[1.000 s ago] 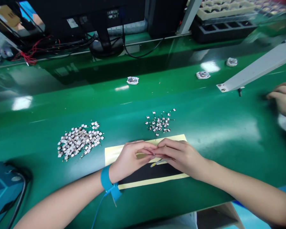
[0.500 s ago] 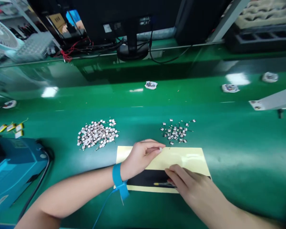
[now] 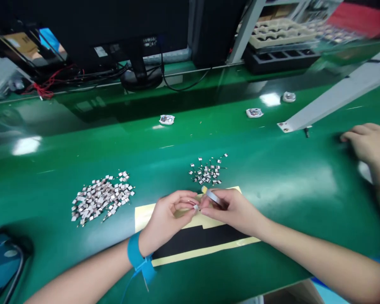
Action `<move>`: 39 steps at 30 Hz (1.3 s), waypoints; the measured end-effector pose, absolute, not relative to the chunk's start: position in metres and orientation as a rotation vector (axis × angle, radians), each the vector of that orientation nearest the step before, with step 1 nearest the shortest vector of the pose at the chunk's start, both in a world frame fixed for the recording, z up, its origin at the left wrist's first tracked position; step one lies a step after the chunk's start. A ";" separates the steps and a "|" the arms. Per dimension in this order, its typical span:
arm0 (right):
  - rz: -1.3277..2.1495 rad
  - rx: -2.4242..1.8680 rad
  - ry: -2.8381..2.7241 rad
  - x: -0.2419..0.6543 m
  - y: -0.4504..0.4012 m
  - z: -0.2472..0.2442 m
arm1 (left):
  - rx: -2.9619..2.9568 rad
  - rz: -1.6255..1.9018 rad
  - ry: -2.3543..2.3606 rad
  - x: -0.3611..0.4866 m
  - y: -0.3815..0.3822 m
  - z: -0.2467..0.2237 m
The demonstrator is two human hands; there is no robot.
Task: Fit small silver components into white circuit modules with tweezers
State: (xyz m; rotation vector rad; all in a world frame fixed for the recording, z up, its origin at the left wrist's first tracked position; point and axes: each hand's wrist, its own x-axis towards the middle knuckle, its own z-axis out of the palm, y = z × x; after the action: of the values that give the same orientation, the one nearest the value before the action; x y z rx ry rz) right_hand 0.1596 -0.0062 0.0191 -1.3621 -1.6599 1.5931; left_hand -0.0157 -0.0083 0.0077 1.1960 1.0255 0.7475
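My left hand (image 3: 174, 211), with a blue band on its wrist, pinches a small whitish metal part (image 3: 196, 207) between thumb and fingers. Right beside it, the thumb and fingertips of my right hand (image 3: 231, 207) come close to the part; whether they touch it I cannot tell. My right hand also grips slim grey tweezers (image 3: 214, 197) with a yellow end that points up and left. Both hands are above a pale yellow sheet (image 3: 145, 213) carrying a wide black strip (image 3: 190, 240), whose upper edge has a step in it.
Small parts lie in a large pile (image 3: 103, 196) at left and a smaller pile (image 3: 207, 173) beyond my hands. White-edged pieces (image 3: 166, 119) sit farther back. A grey metal post (image 3: 329, 95) slants in at right, near another person's hand (image 3: 372, 147). A blue machine (image 3: 1, 261) stands at left.
My right hand has risen from the black strip to my left fingertips, bringing the tweezers. The view has swung right, and another person's hand has appeared at the right edge.
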 end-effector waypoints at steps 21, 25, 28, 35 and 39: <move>1.706 -1.336 -1.576 0.155 -0.009 0.013 | 1.082 0.808 1.037 -0.017 -0.011 0.006; 1.683 -1.343 -1.596 0.155 -0.009 0.016 | 1.086 0.804 1.032 -0.017 -0.011 0.005; 1.677 -1.355 -1.591 0.154 -0.008 0.016 | 1.086 0.789 1.030 -0.017 -0.011 0.006; 1.710 -1.275 -1.390 0.156 -0.002 0.014 | 1.012 0.763 0.992 -0.018 -0.007 0.009; 1.726 -1.188 -1.452 0.158 0.001 0.017 | 0.881 0.784 0.922 -0.018 -0.003 0.010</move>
State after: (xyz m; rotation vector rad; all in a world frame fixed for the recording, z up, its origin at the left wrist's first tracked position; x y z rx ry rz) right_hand 0.1584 0.0009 0.0170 -1.1884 -1.4517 1.7260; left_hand -0.0180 -0.0034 0.0096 0.8809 0.9222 0.7842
